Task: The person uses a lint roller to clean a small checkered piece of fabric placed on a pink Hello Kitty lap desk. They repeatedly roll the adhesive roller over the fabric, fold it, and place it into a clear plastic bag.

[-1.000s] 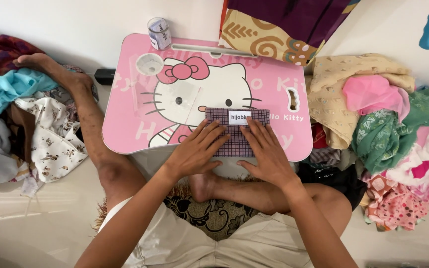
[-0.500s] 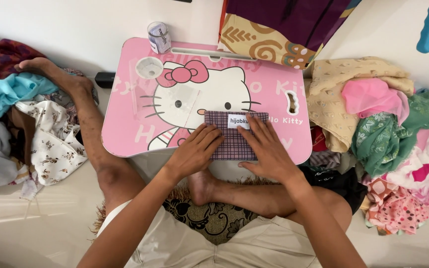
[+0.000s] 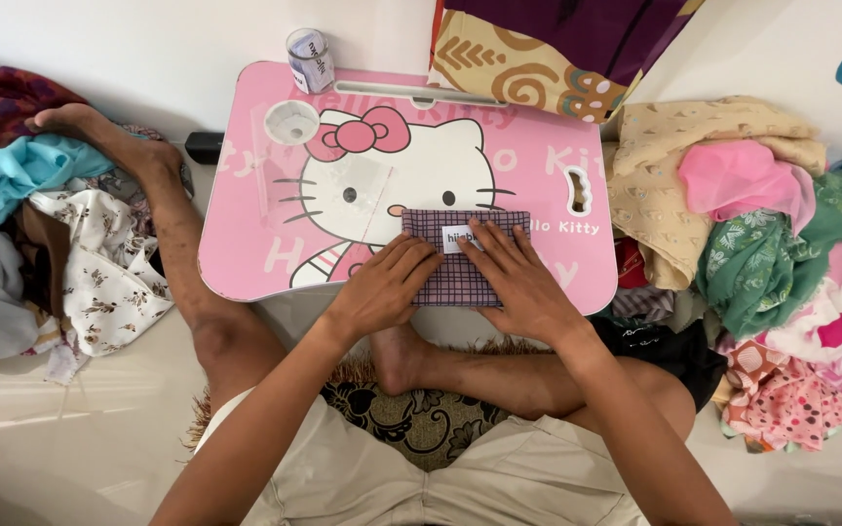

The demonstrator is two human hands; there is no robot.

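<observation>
2 flat palms, left hand [image 3: 380, 290] and right hand [image 3: 521, 284], press the folded checked cloth [image 3: 460, 255], grasping nothing; long axis runs along the pink lap table's [image 3: 265, 234] near edge; open room leftward.

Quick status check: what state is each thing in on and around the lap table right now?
Checked cloth: folded flat on the table, both hands pressing it.
Left hand: open, flat on the cloth.
Right hand: open, flat on the cloth.
Pink lap table: standing level over the legs.
Small cup: upright at the table's far edge.
Clothes pile: loose, unfolded.
</observation>
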